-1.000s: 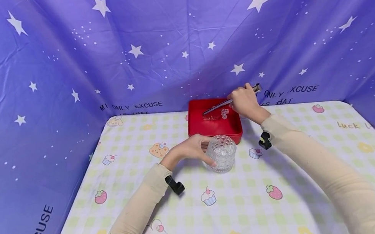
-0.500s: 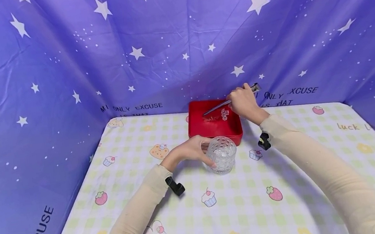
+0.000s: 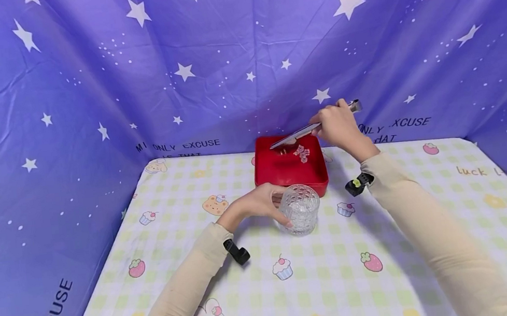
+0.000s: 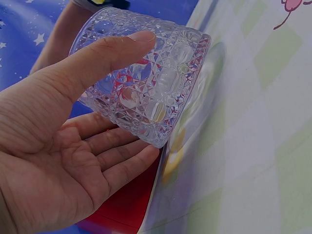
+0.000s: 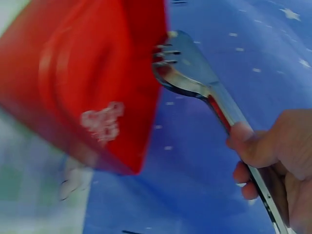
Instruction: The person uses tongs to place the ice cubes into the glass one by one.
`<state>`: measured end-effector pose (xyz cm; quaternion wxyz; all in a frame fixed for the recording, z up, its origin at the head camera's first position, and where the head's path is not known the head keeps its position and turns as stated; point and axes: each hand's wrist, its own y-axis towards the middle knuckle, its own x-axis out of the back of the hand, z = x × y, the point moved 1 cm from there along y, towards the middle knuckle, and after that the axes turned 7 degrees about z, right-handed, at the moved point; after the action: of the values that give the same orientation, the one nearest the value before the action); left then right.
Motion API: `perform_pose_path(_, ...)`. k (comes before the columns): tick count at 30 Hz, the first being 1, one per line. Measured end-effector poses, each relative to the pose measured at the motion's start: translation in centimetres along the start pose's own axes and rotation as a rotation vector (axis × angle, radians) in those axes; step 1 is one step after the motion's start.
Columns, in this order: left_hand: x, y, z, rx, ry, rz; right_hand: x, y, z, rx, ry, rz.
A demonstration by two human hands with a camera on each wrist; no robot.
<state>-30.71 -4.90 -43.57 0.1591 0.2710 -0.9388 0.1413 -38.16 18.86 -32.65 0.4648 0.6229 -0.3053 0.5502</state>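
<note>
My left hand (image 3: 260,201) grips a clear cut-glass tumbler (image 3: 300,210) standing in front of the red tray (image 3: 286,177). In the left wrist view the thumb lies along one side of the tumbler (image 4: 175,73), fingers on the other. My right hand (image 3: 337,124) holds metal tongs (image 3: 299,134) slanting over the tray's back part. One tip of the tongs (image 5: 225,100) is fork-shaped, the other broad and flat, as the right wrist view shows. I cannot tell whether anything sits between the tips. A cluster of small clear pieces (image 3: 302,153) lies on the tray's floor, right of its middle.
A checked cloth (image 3: 251,304) with printed cupcakes, strawberries and animals covers the table. A purple-blue star-patterned curtain (image 3: 227,88) hangs close behind the tray and along both sides. Each wrist carries a black camera mount (image 3: 237,251).
My right hand has risen and moved right, lifting the tongs from low in the tray to higher over its back part. The left hand and tumbler have stayed in place.
</note>
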Motion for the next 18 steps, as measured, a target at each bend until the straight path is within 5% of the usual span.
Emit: perform_pose_path(18, 0.1, -0.1, 0.2, -0.002, -0.015, 0.009, 5.5, -3.7, 0.0, 0.008, 0.248, -0.048)
